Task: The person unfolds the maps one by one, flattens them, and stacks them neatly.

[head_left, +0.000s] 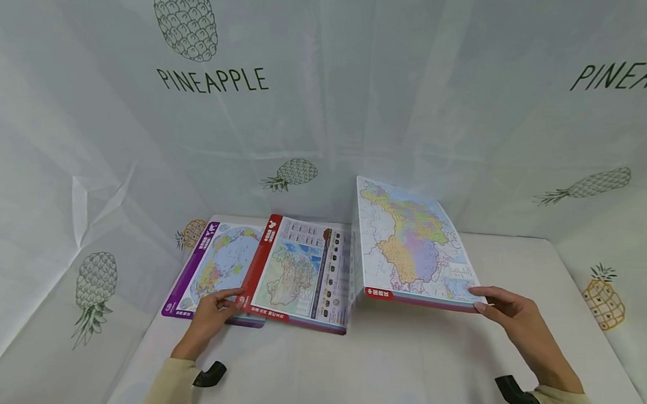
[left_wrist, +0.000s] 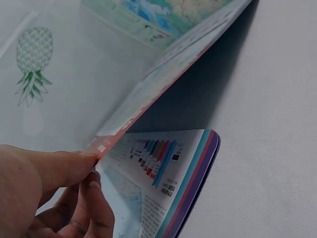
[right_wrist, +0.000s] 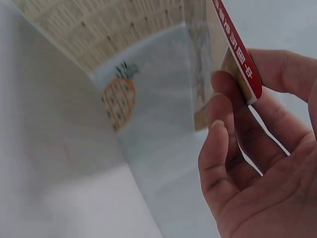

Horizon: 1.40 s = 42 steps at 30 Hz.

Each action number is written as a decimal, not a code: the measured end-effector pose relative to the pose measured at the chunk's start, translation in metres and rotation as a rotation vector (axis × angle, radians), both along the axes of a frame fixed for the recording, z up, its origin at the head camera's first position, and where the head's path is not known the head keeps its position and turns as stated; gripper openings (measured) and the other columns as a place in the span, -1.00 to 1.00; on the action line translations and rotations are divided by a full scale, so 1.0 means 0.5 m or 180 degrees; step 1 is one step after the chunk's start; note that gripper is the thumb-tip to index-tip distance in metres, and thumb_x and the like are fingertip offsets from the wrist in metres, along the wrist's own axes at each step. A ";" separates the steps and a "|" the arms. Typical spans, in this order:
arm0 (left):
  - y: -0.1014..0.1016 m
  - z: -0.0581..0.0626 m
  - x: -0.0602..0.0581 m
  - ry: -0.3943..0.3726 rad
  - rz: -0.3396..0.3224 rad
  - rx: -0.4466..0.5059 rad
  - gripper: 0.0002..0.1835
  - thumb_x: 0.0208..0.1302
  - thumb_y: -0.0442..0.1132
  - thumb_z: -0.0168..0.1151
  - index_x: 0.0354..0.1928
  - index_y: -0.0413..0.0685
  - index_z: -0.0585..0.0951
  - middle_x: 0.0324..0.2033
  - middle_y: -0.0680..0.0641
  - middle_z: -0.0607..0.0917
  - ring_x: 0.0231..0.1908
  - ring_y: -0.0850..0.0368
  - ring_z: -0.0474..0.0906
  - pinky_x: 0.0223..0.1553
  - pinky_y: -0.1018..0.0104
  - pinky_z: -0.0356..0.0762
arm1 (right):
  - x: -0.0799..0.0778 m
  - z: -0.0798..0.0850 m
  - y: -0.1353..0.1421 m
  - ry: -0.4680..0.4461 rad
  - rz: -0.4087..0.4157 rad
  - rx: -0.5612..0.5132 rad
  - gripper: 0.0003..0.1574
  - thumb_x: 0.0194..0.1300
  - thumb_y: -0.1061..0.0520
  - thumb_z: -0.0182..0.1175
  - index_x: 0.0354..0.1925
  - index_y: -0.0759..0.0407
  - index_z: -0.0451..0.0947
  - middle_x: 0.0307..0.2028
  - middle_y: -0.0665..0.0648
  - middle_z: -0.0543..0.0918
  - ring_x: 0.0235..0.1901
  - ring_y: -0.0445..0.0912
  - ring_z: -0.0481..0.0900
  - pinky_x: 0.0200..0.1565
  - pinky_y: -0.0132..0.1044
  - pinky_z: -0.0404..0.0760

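Near the left of the table, my left hand [head_left: 210,317] pinches the lower left corner of a red-bordered map sheet [head_left: 293,279] between thumb and fingers. Part of a purple-bordered map sheet [head_left: 223,264] lies under it. In the left wrist view, the red edge [left_wrist: 130,121] slants up, raised off the sheets below. To the right, my right hand [head_left: 524,325] grips the lower right corner of a colourful map sheet [head_left: 408,242], which is tilted up off the table. The right wrist view shows thumb and fingers on either side of its red-labelled corner [right_wrist: 242,62].
The white table [head_left: 381,373] carries the sheets. Behind and at the sides hangs a pale cloth [head_left: 327,118] printed with pineapples. A black strap-like piece sits by each wrist, such as the left one [head_left: 210,374].
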<state>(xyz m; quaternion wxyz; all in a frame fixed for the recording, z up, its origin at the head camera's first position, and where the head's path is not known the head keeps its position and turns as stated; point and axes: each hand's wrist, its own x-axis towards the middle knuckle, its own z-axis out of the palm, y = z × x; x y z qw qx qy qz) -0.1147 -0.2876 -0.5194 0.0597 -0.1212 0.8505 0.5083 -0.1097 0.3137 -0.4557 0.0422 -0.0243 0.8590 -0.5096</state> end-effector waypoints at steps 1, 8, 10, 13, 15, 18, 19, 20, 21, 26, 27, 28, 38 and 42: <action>-0.002 0.001 -0.001 -0.0019 -0.0009 0.0024 -0.59 0.48 -0.36 0.27 0.32 -0.23 0.64 -0.10 -0.19 0.75 -0.10 -0.02 0.60 -0.18 0.36 0.55 | 0.000 -0.002 0.011 -0.0005 -0.0005 0.0018 -0.51 0.59 0.04 0.22 0.35 0.22 0.59 0.04 -0.31 0.64 -0.08 -0.29 0.62 -0.11 -0.47 0.54; -0.014 0.007 -0.006 -0.0209 -0.0122 0.0342 -0.57 0.51 -0.28 0.29 0.34 -0.28 0.61 -0.10 -0.16 0.80 -0.08 0.00 0.66 -0.09 0.35 0.60 | -0.001 -0.015 0.078 -0.0146 -0.0033 0.0213 -0.49 0.60 -0.03 0.21 0.38 0.12 0.58 0.05 -0.44 0.61 -0.02 -0.40 0.56 -0.13 -0.50 0.48; -0.017 0.009 -0.008 -0.0253 -0.0151 0.0403 -0.56 0.50 -0.28 0.30 0.34 -0.29 0.61 -0.13 -0.15 0.80 -0.09 0.00 0.66 -0.06 0.33 0.60 | 0.000 -0.018 0.095 -0.0150 -0.0031 0.0245 -0.49 0.60 -0.03 0.20 0.38 0.12 0.58 0.06 -0.45 0.61 0.01 -0.42 0.54 -0.12 -0.52 0.47; -0.022 0.009 -0.011 -0.0300 -0.0199 0.0436 -0.56 0.49 -0.29 0.31 0.33 -0.29 0.62 -0.16 -0.15 0.80 -0.11 0.02 0.66 -0.02 0.29 0.62 | -0.001 -0.022 0.118 -0.0111 -0.0021 0.0277 -0.51 0.61 -0.02 0.19 0.37 0.13 0.58 0.06 -0.45 0.63 0.01 -0.45 0.52 -0.13 -0.52 0.43; -0.025 0.009 -0.013 -0.0332 -0.0211 0.0445 -0.56 0.47 -0.30 0.32 0.32 -0.28 0.63 -0.14 -0.17 0.80 -0.11 0.02 0.67 -0.01 0.26 0.63 | -0.002 -0.024 0.132 -0.0093 -0.0025 0.0285 -0.52 0.61 0.00 0.19 0.37 0.12 0.58 0.05 -0.45 0.63 0.01 -0.47 0.52 -0.13 -0.55 0.42; -0.028 0.008 -0.016 -0.0357 -0.0218 0.0444 -0.56 0.45 -0.31 0.34 0.30 -0.30 0.63 -0.04 -0.20 0.79 -0.07 0.03 0.70 0.03 0.19 0.69 | -0.003 -0.029 0.150 -0.0050 -0.0035 0.0267 -0.53 0.60 0.05 0.20 0.36 0.12 0.59 0.04 -0.44 0.66 -0.02 -0.47 0.55 -0.13 -0.58 0.40; -0.029 0.009 -0.016 -0.0373 -0.0207 0.0438 -0.57 0.45 -0.31 0.34 0.30 -0.30 0.64 -0.03 -0.21 0.79 -0.06 0.03 0.70 0.04 0.18 0.69 | -0.004 -0.032 0.156 -0.0023 -0.0039 0.0278 -0.54 0.60 0.06 0.20 0.36 0.13 0.59 0.03 -0.44 0.65 -0.02 -0.47 0.55 -0.13 -0.59 0.40; -0.030 0.009 -0.016 -0.0385 -0.0196 0.0435 -0.57 0.45 -0.31 0.34 0.30 -0.30 0.64 -0.03 -0.20 0.79 -0.06 0.03 0.70 0.04 0.17 0.70 | -0.004 -0.034 0.161 -0.0012 -0.0049 0.0272 -0.54 0.60 0.06 0.20 0.36 0.12 0.60 0.03 -0.47 0.64 -0.02 -0.47 0.54 -0.14 -0.61 0.40; -0.032 0.009 -0.017 -0.0391 -0.0189 0.0431 -0.57 0.44 -0.32 0.35 0.30 -0.30 0.64 -0.05 -0.20 0.80 -0.07 0.03 0.70 0.04 0.17 0.70 | -0.004 -0.036 0.166 -0.0001 -0.0059 0.0269 -0.55 0.60 0.07 0.20 0.35 0.13 0.60 0.03 -0.48 0.63 -0.02 -0.49 0.54 -0.14 -0.62 0.40; -0.040 0.011 -0.018 -0.0371 -0.0184 0.0425 -0.57 0.45 -0.33 0.34 0.30 -0.32 0.63 -0.18 -0.13 0.82 -0.11 0.04 0.69 0.00 0.23 0.70 | -0.002 -0.050 0.184 -0.0024 -0.0136 0.0288 -0.55 0.59 0.06 0.22 0.34 0.12 0.62 0.03 -0.56 0.56 -0.02 -0.59 0.46 -0.16 -0.64 0.41; -0.042 0.011 -0.018 -0.0369 -0.0182 0.0430 -0.57 0.45 -0.33 0.33 0.30 -0.33 0.63 -0.20 -0.13 0.82 -0.11 0.04 0.69 -0.01 0.25 0.70 | -0.002 -0.053 0.187 -0.0033 -0.0153 0.0297 -0.55 0.59 0.06 0.22 0.34 0.12 0.62 0.03 -0.56 0.56 -0.02 -0.60 0.46 -0.16 -0.64 0.40; -0.044 0.010 -0.019 -0.0364 -0.0185 0.0435 -0.56 0.46 -0.33 0.33 0.31 -0.34 0.62 -0.17 -0.13 0.82 -0.09 0.04 0.69 0.00 0.24 0.71 | -0.001 -0.056 0.191 -0.0052 -0.0177 0.0314 -0.55 0.59 0.05 0.23 0.34 0.11 0.62 0.02 -0.57 0.55 -0.03 -0.60 0.45 -0.17 -0.64 0.40; -0.058 0.011 -0.022 -0.0377 -0.0130 0.0418 -0.55 0.45 -0.35 0.33 0.33 -0.33 0.60 -0.26 -0.12 0.74 -0.20 0.06 0.56 -0.11 0.37 0.66 | 0.005 -0.067 0.225 -0.0162 -0.0305 0.0456 -0.54 0.59 0.00 0.22 0.34 0.05 0.63 -0.05 -0.62 0.52 -0.12 -0.58 0.48 -0.24 -0.61 0.38; -0.062 0.009 -0.023 -0.0403 -0.0052 0.0409 -0.55 0.46 -0.33 0.33 0.33 -0.31 0.61 -0.10 -0.15 0.73 -0.15 0.05 0.56 -0.10 0.35 0.67 | 0.007 -0.068 0.237 -0.0180 -0.0315 0.0485 -0.56 0.61 0.02 0.20 0.33 0.12 0.64 -0.07 -0.57 0.58 -0.14 -0.55 0.53 -0.25 -0.60 0.41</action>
